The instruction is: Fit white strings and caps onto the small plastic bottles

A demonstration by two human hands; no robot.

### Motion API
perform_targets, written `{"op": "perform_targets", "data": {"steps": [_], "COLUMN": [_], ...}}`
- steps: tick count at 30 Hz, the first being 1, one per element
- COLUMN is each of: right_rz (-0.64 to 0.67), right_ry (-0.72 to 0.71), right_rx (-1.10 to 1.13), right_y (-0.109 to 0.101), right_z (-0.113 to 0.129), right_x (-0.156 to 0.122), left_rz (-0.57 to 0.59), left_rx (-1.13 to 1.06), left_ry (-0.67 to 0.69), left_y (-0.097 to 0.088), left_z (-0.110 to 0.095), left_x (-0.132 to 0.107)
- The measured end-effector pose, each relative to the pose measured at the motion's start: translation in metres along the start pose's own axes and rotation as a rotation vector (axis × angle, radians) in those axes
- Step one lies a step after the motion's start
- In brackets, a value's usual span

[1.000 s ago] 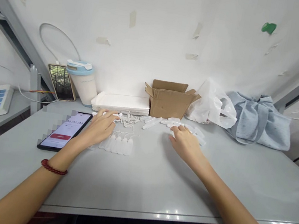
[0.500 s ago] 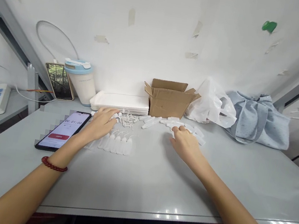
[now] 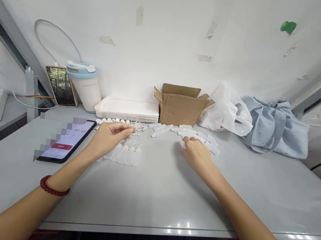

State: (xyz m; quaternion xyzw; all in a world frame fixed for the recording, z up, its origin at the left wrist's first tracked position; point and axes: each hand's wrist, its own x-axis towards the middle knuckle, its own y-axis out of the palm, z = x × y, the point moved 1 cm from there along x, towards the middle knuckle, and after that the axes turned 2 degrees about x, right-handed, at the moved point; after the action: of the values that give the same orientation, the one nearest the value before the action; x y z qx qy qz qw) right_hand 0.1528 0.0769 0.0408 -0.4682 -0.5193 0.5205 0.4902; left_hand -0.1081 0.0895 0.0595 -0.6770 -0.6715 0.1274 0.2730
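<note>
My left hand (image 3: 109, 138) is closed in a pinch just above a small pile of white pieces with thin cords (image 3: 138, 126). What sits between its fingertips is too small to make out. Below it lies a row of flat translucent tubes (image 3: 126, 156) with white cords at their tops, partly covered by the hand. My right hand (image 3: 199, 156) rests with curled fingers at the near edge of loose translucent plastic tubes (image 3: 162, 131). Its fingertips are turned away, so their hold is hidden. Several white caps (image 3: 114, 120) line up behind my left hand.
A phone showing a timer (image 3: 67, 141) lies left of my left forearm. Along the wall stand a second phone (image 3: 62, 86), a blue-lidded cup (image 3: 84, 87), stacked white trays (image 3: 128, 109), an open cardboard box (image 3: 177, 110), a white plastic bag (image 3: 226, 110) and a blue cloth bag (image 3: 277, 130).
My left hand has drawn back from the white corded pieces, its spread fingers coming together in a pinch. The right hand stays by the loose tubes, fingers curled, almost unmoved.
</note>
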Motion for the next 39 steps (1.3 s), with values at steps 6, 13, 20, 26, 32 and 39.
{"op": "perform_targets", "data": {"steps": [6,13,20,26,32,39], "right_rz": [-0.060,-0.130,-0.130,-0.141,-0.148,-0.212], "right_ry": [-0.135,-0.391,-0.462,-0.555,-0.604,-0.650], "right_rx": [0.331,0.849,0.866,0.789,0.705,0.788], "right_y": [0.002,0.000,0.005,0.007,0.008,0.007], "right_z": [0.008,0.029,0.033,0.035,0.038,0.041], "right_x": [-0.003,-0.019,-0.023,-0.026,-0.028,-0.031], "left_rz": [0.155,0.159,0.173,0.199,0.205,0.320], "left_rx": [0.044,0.248,0.316,0.282,0.140,-0.005], "left_ry": [0.194,0.486,0.656,0.618,0.367,0.203], "left_y": [0.021,0.028,0.031,0.032,0.031,0.033], "left_z": [-0.003,-0.004,-0.001,-0.005,-0.009,-0.013], "left_x": [-0.017,-0.026,-0.028,-0.032,-0.033,-0.034]}}
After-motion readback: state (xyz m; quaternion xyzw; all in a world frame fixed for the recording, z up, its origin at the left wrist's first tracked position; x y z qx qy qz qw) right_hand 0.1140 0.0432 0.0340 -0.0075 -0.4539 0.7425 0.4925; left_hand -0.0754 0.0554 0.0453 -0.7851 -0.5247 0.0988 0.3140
